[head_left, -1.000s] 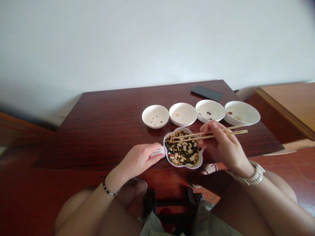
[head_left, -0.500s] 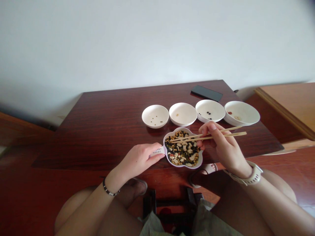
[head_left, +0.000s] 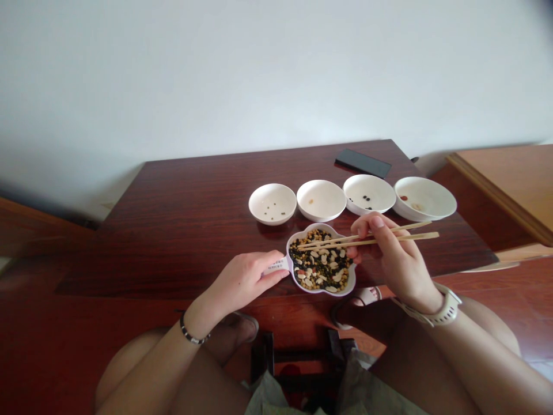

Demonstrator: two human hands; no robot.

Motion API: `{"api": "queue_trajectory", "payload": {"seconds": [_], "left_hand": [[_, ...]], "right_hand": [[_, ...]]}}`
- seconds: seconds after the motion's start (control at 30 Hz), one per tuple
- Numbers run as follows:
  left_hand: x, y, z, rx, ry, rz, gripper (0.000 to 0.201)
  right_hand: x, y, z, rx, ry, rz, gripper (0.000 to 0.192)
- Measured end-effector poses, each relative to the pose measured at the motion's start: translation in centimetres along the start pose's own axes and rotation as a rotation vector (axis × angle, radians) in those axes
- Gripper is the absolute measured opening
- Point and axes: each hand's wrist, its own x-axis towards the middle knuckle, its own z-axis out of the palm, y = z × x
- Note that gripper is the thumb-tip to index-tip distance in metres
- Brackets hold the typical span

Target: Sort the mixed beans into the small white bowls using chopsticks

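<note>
My left hand (head_left: 254,275) pinches the labelled handle of a flower-shaped bowl (head_left: 353,282) at the table's front edge. Mixed black, yellow and green beans and pale peanuts (head_left: 322,270) fill this bowl. In my right hand (head_left: 391,253) is a pair of wooden chopsticks (head_left: 345,242), their tips close together among the beans on the bowl's left side. Whether a bean sits between the tips is too small to tell. Just beyond stand a white bowl with a few small beans (head_left: 272,196) and a white bowl with one pale yellow bean (head_left: 322,193).
Farther right are a white bowl with black beans (head_left: 375,187) and a white bowl with a reddish piece and pale pieces (head_left: 432,193). A dark phone (head_left: 363,163) lies behind them on the brown table (head_left: 194,202). A wooden cabinet (head_left: 514,178) stands at the right.
My right hand and the chopsticks have shifted very slightly to the right, and the tips have come closer together. My left hand stays on the bowl's handle.
</note>
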Motion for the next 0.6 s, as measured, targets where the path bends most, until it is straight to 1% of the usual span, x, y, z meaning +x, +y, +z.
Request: {"api": "queue_trajectory", "payload": {"seconds": [0.27, 0.6], "left_hand": [[0.03, -0.04, 0.00, 0.003, -0.011, 0.000, 0.025], [-0.03, -0.11, 0.22, 0.009, -0.014, -0.006, 0.025]], "right_hand": [[0.09, 0.26, 0.39, -0.002, -0.022, 0.004, 0.034], [0.05, 0.07, 0.30, 0.007, -0.006, 0.000, 0.036]]}}
